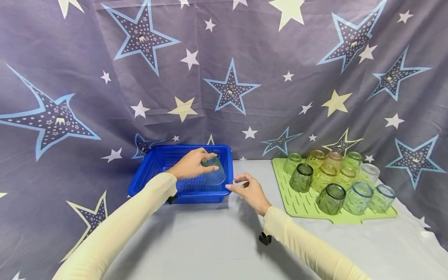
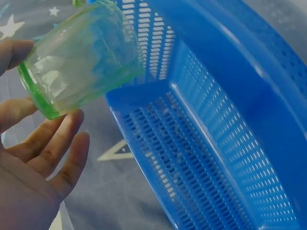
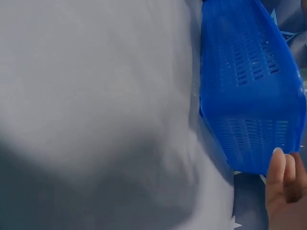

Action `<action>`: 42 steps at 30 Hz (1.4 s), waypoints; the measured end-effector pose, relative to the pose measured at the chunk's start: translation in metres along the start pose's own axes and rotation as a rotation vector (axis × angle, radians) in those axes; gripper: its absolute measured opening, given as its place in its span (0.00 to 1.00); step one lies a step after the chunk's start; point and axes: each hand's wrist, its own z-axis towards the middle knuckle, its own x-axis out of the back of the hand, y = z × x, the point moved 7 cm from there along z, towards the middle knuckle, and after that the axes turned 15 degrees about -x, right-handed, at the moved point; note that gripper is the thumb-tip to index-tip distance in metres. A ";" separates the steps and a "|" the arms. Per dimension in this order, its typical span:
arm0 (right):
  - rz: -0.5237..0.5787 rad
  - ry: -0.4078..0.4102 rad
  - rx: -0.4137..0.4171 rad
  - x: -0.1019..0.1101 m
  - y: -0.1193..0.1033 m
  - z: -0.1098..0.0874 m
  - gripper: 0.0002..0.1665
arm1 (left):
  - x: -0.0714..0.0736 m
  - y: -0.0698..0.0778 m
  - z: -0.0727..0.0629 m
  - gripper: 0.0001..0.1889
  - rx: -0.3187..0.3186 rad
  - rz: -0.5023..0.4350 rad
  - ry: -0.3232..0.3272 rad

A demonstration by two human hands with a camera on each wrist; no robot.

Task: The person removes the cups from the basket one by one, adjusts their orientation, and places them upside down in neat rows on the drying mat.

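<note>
My left hand [image 1: 191, 165] pinches a clear glass [image 1: 214, 175] with a green tint between thumb and fingers, over the right part of the blue plastic basket [image 1: 140, 171]. The left wrist view shows the thumb and fingers at the green-edged end of the glass [image 2: 79, 62], which tilts above the basket's perforated inside. My right hand [image 1: 252, 193] is at the basket's front right corner, its thumb tip at the rim and its fingers slightly bent. In the right wrist view the fingertips [image 3: 277, 158] meet the basket's edge; the thumb is hard to make out.
A green drying mat [image 1: 290, 204] on the right bears several tinted glasses, among them a dark-rimmed glass [image 1: 330, 199] and a blue-rimmed glass [image 1: 358, 198]. The white-covered table [image 1: 210, 241] extends in front of the basket. Behind stands a grey star-patterned curtain [image 1: 224, 46].
</note>
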 end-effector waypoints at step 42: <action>-0.274 0.104 0.135 0.056 -0.021 -0.002 0.41 | -0.043 0.055 -0.014 0.22 -0.103 -0.025 -0.034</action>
